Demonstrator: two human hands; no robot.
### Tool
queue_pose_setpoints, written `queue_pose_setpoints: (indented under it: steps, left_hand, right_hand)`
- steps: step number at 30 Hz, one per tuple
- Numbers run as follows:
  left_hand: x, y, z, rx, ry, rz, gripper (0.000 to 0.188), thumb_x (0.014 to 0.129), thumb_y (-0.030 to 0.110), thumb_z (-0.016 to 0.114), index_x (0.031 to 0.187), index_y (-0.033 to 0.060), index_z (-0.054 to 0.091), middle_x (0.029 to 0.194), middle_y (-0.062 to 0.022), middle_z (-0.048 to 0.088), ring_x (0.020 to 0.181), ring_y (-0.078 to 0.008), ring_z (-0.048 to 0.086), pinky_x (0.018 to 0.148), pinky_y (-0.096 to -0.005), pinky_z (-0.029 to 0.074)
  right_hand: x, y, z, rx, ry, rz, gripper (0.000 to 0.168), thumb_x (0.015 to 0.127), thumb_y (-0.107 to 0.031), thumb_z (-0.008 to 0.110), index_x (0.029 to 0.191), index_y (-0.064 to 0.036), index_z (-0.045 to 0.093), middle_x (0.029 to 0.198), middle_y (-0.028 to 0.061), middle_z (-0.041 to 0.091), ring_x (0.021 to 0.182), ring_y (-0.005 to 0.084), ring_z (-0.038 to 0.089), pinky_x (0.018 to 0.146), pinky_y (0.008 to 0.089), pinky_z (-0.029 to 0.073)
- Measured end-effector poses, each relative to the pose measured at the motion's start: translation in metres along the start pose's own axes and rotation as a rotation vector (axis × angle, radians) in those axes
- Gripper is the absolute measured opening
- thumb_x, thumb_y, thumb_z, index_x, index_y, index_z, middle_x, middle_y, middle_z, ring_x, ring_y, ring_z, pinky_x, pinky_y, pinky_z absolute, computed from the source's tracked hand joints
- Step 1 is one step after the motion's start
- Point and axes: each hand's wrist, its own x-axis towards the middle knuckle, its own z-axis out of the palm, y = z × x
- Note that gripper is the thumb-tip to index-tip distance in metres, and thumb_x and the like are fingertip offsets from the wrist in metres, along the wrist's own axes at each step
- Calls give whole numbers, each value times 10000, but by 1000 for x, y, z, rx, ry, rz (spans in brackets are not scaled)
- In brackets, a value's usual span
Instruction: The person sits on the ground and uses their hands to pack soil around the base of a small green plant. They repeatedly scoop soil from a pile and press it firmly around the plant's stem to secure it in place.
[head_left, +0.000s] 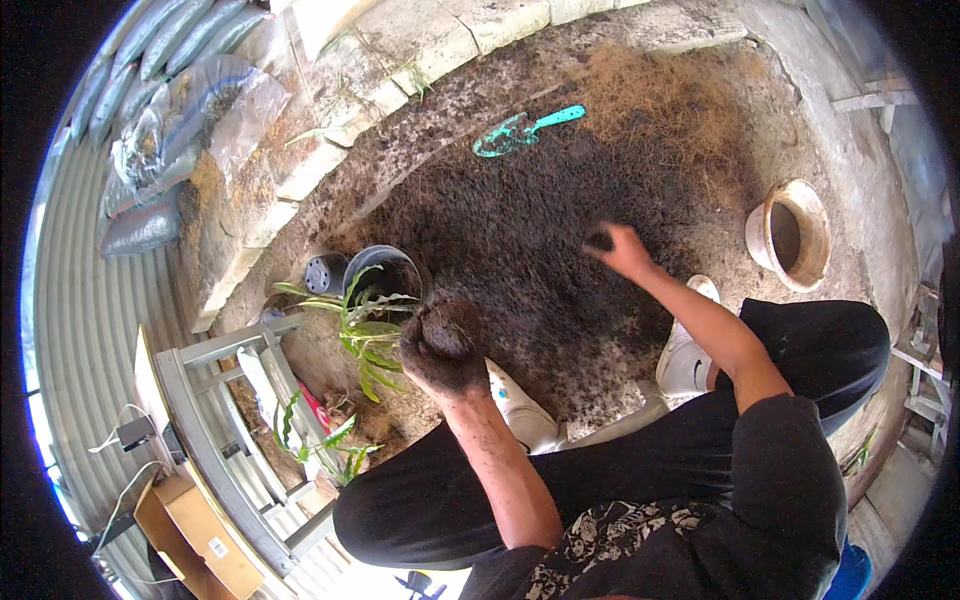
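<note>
My left hand (442, 371), coated in dark soil, is closed around a round root ball (451, 330) of a potted-type plant. Long green wavy leaves (367, 330) of a plant extend to the left of it; where they join the root ball is hidden. Just beyond stands a black plastic pot (386, 262). My right hand (624, 253) is over the dark soil heap (510, 262), thumb and fingers curled towards each other with something dark between them. Whether that is held soil or the ground behind cannot be told.
A turquoise hand trowel (529, 131) lies on the soil near brown fibre (667, 105). At right is a dirty round basin (814, 232). A small black pot (325, 274) lies tipped at left, above a grey metal frame (225, 405). Filled plastic bags (142, 225) lie farther left.
</note>
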Motion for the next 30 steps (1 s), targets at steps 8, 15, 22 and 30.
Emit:
queue_pose_setpoints:
  steps: [8, 15, 22, 30]
  left_hand:
    - [-4, 4, 7, -183, -78, -107, 295, 861, 217, 474, 1002, 10, 629, 970, -137, 640, 911, -282, 626, 798, -422, 539]
    - [-2, 4, 6, -222, 6, -158, 279, 859, 219, 482, 990, 23, 633, 958, -122, 640, 902, -275, 626, 798, -428, 539]
    - [3, 1, -1, -195, -59, -150, 277, 865, 219, 481, 989, 24, 633, 950, -119, 644, 913, -273, 625, 823, -433, 530]
    - [3, 1, 0, -202, -23, -179, 272, 862, 217, 491, 994, 26, 633, 961, -124, 642, 911, -283, 626, 825, -442, 530]
  right_hand:
    - [57, 70, -72, -166, 269, 54, 422, 863, -351, 675, 1120, -19, 634, 1087, 211, 648, 1058, 378, 592, 896, 438, 481]
    - [52, 44, -95, -93, 110, 181, 515, 859, -420, 670, 1107, 29, 619, 1042, 249, 648, 964, 394, 623, 843, 465, 494]
    - [56, 40, -106, -56, 151, 338, 461, 875, -417, 667, 1045, 11, 656, 925, 156, 684, 886, 275, 648, 808, 401, 492]
    - [50, -1, -98, 431, -297, 560, 910, 708, -544, 768, 1372, -28, 418, 1370, 170, 466, 1311, 278, 408, 1065, 407, 336]
